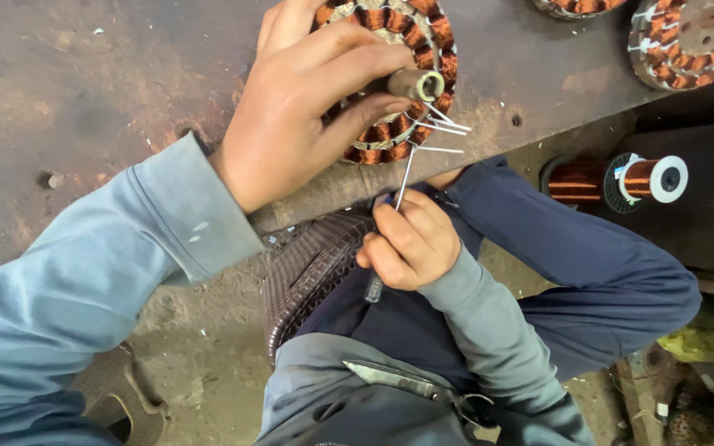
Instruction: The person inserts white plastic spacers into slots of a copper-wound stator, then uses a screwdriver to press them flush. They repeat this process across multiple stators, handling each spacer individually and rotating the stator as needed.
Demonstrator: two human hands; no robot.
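Observation:
A round motor stator [411,49] wound with copper coils lies near the edge of a rusty metal workbench [101,91]. My left hand [307,99] rests on it, thumb and fingers pressed around the short shaft [416,84] at its centre. Several thin pale wire leads [444,128] stick out from the stator's near rim. My right hand [411,239] is just below the bench edge, closed on a slim metal tool [402,177] whose tip reaches up to those leads. Both arms wear blue-grey sleeves.
Another wound stator [687,45] lies at the bench's far right, a third [576,7] is cut off at the top. A spool of copper wire [613,177] sits on a dark surface to the right. My legs in dark blue trousers [588,256], a woven seat [311,268] and a sandal [121,396] are below.

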